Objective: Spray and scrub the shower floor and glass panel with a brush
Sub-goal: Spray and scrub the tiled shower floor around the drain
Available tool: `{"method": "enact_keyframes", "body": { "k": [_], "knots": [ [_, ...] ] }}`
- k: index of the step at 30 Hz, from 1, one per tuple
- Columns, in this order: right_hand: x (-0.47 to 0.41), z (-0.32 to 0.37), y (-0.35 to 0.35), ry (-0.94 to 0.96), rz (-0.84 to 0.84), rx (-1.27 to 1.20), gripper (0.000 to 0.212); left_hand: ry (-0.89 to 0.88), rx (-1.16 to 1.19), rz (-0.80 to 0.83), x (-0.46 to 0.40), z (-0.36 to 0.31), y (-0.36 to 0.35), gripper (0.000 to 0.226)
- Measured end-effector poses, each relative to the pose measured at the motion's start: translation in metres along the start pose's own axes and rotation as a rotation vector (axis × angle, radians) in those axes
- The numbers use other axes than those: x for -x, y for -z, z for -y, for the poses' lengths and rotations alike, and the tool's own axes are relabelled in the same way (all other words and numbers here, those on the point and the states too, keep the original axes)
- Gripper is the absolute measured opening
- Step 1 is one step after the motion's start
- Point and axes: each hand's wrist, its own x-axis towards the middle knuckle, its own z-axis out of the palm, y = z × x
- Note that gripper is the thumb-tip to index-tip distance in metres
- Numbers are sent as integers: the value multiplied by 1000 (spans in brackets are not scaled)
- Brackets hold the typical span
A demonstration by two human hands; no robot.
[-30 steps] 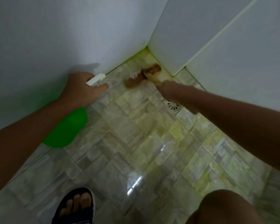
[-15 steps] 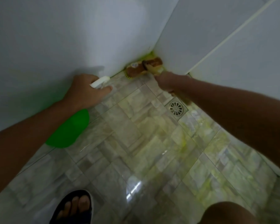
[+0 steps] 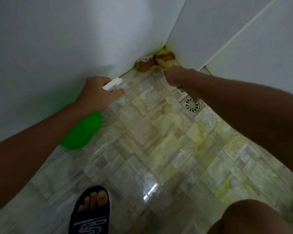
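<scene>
My right hand (image 3: 178, 76) grips the handle of a brown scrub brush (image 3: 155, 63) with yellow bristles. The brush head is pushed into the far corner where the floor meets two walls; its reflection shows on the right wall. My left hand (image 3: 96, 93) holds a green spray bottle (image 3: 82, 131) by its white trigger head (image 3: 112, 83), nozzle aimed toward the base of the left wall. The tiled shower floor (image 3: 142, 141) is wet and glossy, with yellowish-green streaks.
A round metal drain (image 3: 191, 104) sits in the floor just below my right wrist. My foot in a dark sandal (image 3: 91, 210) stands at the bottom, my knee (image 3: 254, 218) at bottom right. White tiled walls (image 3: 243, 31) close in the corner.
The brush has slid from the open floor up into the corner and stays pressed there. My left hand with the bottle has hardly moved.
</scene>
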Motion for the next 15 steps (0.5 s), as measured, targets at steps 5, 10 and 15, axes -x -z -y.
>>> {"method": "enact_keyframes", "body": {
  "k": [5,10,15],
  "knots": [
    [80,-29,-53,81,76,-24,36,60,-36,40,11,-1,-2,57],
    [114,-75,-78,33,78,9,48,30,-46,96,26,0,-2,70],
    [77,-29,-45,10,61,-17,43,89,-40,151,46,9,5,59]
  ]
}}
